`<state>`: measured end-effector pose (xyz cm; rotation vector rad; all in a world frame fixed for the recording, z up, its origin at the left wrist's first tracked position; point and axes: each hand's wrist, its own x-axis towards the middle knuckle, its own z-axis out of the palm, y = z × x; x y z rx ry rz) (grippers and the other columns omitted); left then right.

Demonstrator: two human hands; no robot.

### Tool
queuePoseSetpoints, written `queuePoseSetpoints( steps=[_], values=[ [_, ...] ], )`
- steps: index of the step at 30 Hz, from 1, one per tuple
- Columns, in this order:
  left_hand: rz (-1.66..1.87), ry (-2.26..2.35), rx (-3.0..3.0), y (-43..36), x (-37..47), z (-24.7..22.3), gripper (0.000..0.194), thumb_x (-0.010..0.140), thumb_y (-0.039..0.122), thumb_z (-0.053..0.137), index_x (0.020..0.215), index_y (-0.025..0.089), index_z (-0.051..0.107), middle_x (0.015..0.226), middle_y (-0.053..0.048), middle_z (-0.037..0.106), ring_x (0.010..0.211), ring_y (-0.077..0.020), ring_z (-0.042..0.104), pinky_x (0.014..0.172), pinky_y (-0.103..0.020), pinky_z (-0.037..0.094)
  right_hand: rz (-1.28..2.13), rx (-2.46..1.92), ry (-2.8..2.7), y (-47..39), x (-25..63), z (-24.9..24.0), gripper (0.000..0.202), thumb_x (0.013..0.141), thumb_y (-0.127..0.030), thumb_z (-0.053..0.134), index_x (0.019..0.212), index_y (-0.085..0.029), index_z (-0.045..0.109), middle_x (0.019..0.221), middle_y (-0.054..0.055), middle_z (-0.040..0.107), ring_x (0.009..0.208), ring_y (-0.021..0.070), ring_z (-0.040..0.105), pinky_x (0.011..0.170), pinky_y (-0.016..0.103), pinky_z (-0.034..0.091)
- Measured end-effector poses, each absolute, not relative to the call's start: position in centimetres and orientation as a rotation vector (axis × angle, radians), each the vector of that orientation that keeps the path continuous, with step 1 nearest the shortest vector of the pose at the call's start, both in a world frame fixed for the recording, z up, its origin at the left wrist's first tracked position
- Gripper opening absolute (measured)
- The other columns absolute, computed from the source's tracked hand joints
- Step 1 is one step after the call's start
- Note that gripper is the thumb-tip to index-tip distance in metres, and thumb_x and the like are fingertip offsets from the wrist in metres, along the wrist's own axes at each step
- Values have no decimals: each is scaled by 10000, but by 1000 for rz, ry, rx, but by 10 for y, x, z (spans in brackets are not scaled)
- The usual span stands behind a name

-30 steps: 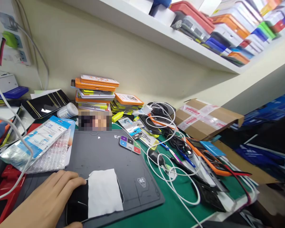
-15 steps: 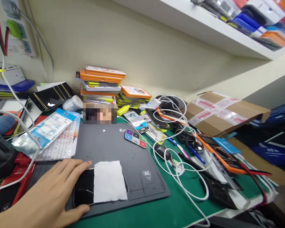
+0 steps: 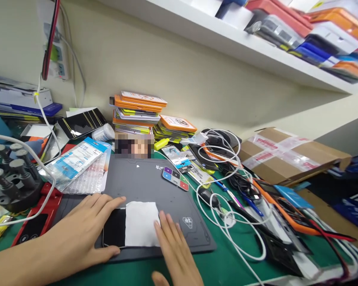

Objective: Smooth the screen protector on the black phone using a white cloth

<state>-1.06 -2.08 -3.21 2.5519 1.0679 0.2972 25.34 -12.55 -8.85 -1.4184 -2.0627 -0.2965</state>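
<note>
A dark-screened smartphone [image 3: 114, 230] lies flat on the grey work mat [image 3: 137, 182], its right part covered by a white wipe [image 3: 141, 224]. My left hand [image 3: 89, 226] spans the phone's left end, with the thumb at the near long edge and the fingers at the far one. At the wipe's right edge is my right hand [image 3: 176, 246], its fingers stretched out and the thumb apart. The fingertips overlap the wipe's edge and hide the phone's right end.
Left of the mat are a red tool [image 3: 35, 222], a grey screwdriver stand [image 3: 16, 186] and a bubble-wrapped packet [image 3: 86, 171]. A colourful card [image 3: 175, 178] lies on the mat. White cable [image 3: 241, 250], pens and a carton [image 3: 289, 153] are to the right. Orange boxes [image 3: 141, 105] stand behind.
My right hand has come into view and reached the wipe's right edge. My left hand stays at the phone's left end. The camera view has shifted left.
</note>
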Motion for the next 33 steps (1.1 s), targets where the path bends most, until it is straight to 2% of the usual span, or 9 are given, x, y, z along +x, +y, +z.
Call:
queuePoseSetpoints(
  steps=[1,5,9,12,16,18,24,29,33],
  values=[
    [314,1062,2552,-21,-11,-35,853,899,428,828,1629,309,402,1519,-114,616,1418,-379,587,1144,-582,554,-351,-1388,-2194,-120,251,-87,744,1132,-616,328,1668,-103,390,1608,172,577,1528,338,519,1232,508,495],
    [360,1040,2571,-21,-13,-39,887,915,408,819,1650,340,328,1513,-98,603,1405,-352,584,1152,-560,544,-451,-1436,-2290,-115,250,-86,671,1163,-482,309,1676,-52,352,1660,118,517,1573,277,459,1342,464,323],
    [353,1027,2592,-22,-12,-36,895,903,398,836,1639,324,333,1484,-101,618,1376,-350,600,1137,-541,551,-577,-1415,-2333,-131,263,-95,729,1151,-508,352,1664,9,344,1618,172,551,1548,292,494,1377,475,213],
    [383,1005,2620,-22,-12,-35,912,898,394,844,1636,326,313,1465,-94,631,1349,-344,616,1117,-530,562,-628,-1414,-2350,-129,261,-94,784,1137,-554,362,1644,44,362,1610,198,549,1530,325,515,1336,486,331],
    [419,995,2649,-21,-13,-37,895,914,388,827,1635,331,299,1471,-93,627,1346,-340,618,1113,-517,561,-567,-1493,-2249,-108,247,-83,693,1150,-475,363,1665,-11,349,1639,145,527,1531,322,514,1176,481,551],
    [410,1000,2644,-21,-13,-37,888,918,395,823,1637,327,306,1480,-96,622,1353,-341,613,1121,-518,555,-565,-1515,-2225,-107,245,-84,706,1145,-479,386,1670,-9,340,1640,151,525,1525,337,520,1157,489,568],
    [385,1019,2600,-22,-12,-36,887,899,411,836,1643,310,364,1480,-98,623,1365,-340,604,1147,-505,534,-636,-1367,-2318,-134,253,-100,968,1083,-711,367,1665,60,309,1541,248,608,1394,371,651,1097,458,611],
    [400,1006,2592,-22,-13,-34,810,948,463,780,1637,296,390,1480,-101,626,1361,-334,604,1156,-502,522,-454,-1411,-2210,-113,234,-82,715,1145,-464,398,1702,-32,276,1581,175,590,1464,338,592,1162,517,574],
    [467,1000,2562,-26,-15,-29,671,1094,470,554,1699,321,303,1588,-95,559,1424,-296,568,1184,-454,502,-466,-1459,-2141,-102,214,-77,686,1131,-463,462,1655,-27,384,1590,175,578,1472,333,584,1124,485,608]
  ],
)
